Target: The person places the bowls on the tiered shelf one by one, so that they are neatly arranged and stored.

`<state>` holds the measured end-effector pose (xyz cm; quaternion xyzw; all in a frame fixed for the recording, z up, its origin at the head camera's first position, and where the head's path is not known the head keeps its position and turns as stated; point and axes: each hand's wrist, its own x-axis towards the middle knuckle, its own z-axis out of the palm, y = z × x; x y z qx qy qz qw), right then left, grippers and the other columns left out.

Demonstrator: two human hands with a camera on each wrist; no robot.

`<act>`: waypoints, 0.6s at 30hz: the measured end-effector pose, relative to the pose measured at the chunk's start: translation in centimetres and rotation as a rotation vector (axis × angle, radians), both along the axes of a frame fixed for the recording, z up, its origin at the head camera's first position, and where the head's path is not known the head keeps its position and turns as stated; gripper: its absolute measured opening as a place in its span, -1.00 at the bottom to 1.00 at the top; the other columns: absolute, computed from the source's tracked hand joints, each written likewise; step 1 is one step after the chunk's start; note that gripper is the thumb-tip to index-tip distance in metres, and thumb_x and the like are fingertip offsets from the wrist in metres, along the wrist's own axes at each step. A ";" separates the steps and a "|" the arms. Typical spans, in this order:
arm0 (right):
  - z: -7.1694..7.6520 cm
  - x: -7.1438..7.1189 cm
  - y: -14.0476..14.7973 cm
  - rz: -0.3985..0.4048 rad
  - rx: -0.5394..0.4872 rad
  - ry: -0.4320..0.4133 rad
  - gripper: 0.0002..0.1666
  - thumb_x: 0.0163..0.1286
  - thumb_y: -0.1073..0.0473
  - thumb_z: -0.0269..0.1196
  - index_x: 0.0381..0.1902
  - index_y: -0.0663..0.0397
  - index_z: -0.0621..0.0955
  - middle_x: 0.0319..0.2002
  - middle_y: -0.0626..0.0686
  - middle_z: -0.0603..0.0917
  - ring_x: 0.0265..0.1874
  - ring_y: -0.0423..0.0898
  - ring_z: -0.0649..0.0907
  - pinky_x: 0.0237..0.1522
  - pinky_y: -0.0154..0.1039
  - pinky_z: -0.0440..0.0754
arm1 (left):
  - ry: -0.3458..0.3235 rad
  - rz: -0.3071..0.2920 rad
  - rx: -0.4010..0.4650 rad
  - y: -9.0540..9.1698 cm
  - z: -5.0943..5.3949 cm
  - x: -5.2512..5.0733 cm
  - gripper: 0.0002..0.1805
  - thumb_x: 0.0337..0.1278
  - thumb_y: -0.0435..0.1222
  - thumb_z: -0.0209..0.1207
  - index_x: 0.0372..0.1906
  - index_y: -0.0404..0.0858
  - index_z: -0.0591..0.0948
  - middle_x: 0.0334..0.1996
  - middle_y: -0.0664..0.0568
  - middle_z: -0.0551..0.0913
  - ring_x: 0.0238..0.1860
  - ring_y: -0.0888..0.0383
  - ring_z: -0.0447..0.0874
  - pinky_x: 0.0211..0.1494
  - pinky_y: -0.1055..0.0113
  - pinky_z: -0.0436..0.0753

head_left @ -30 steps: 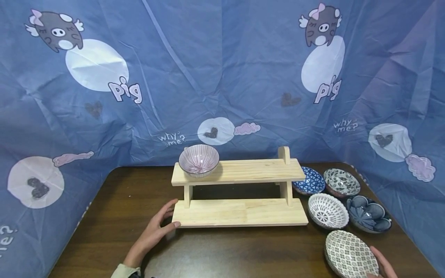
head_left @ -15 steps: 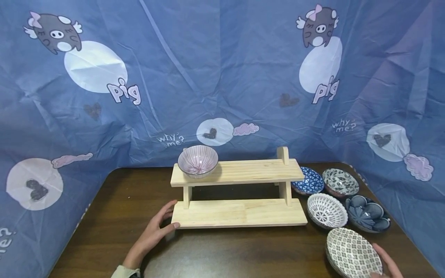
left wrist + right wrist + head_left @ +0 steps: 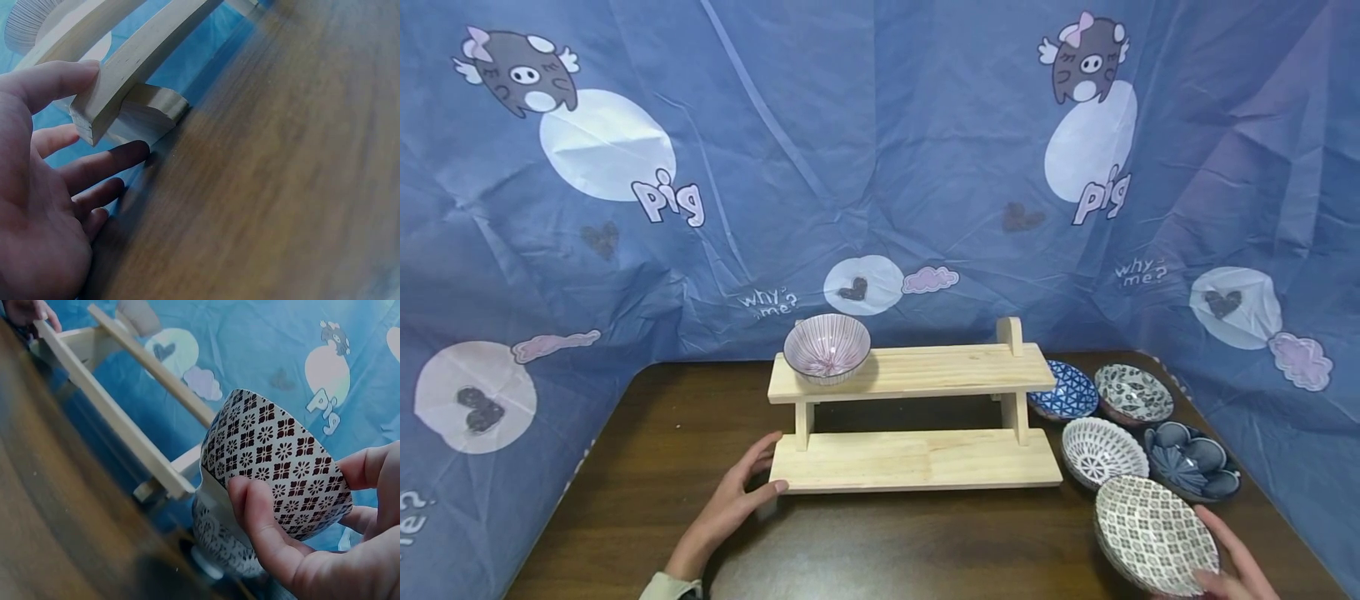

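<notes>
Right grip: right hand holding the lattice-patterned bowl, thumb and fingers set apart on its wall.
Bowl's place: right side of the table, just in front of the white-rayed bowl and dark petal bowl (touching or not, I cannot tell).
Left hand: spread loosely, thumb on the lower shelf's end.
Upper shelf: bears the purple-striped bowl at its left.
Knock risk: a low sideways swing could chip neighbouring rims.
Slip risk: smooth wall, one-sided hold; the bowl might twist free.
</notes>
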<state>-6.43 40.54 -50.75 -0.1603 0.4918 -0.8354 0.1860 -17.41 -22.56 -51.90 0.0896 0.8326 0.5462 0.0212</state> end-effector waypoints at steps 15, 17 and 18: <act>4.4 -2.0 -3.8 0.099 -0.234 -0.116 -0.11 0.56 0.45 -0.51 0.41 -0.61 0.35 0.17 0.01 0.59 0.07 0.34 0.67 0.11 0.14 0.63 | -0.021 0.011 -0.016 -0.2 -0.5 -0.1 -0.23 0.21 -0.23 0.29 0.50 -0.18 0.27 0.33 -0.25 0.51 0.24 0.15 0.51 0.29 0.02 0.43; 4.7 -2.1 -4.2 0.047 -0.185 -0.096 -0.13 0.56 0.45 -0.47 0.42 -0.61 0.33 0.15 -0.06 0.59 0.05 0.29 0.69 0.08 0.13 0.65 | -0.030 0.011 -0.017 -0.3 -0.4 -0.1 -0.23 0.22 -0.22 0.29 0.50 -0.18 0.27 0.34 -0.24 0.50 0.23 0.18 0.52 0.26 0.15 0.47; 4.9 -2.2 -4.4 0.023 -0.162 -0.083 -0.14 0.56 0.46 -0.46 0.42 -0.61 0.32 0.14 -0.09 0.59 0.04 0.27 0.70 0.06 0.13 0.66 | -0.029 0.010 -0.012 -0.3 -0.4 -0.1 -0.23 0.22 -0.23 0.29 0.50 -0.19 0.26 0.34 -0.24 0.50 0.23 0.16 0.52 0.24 0.21 0.48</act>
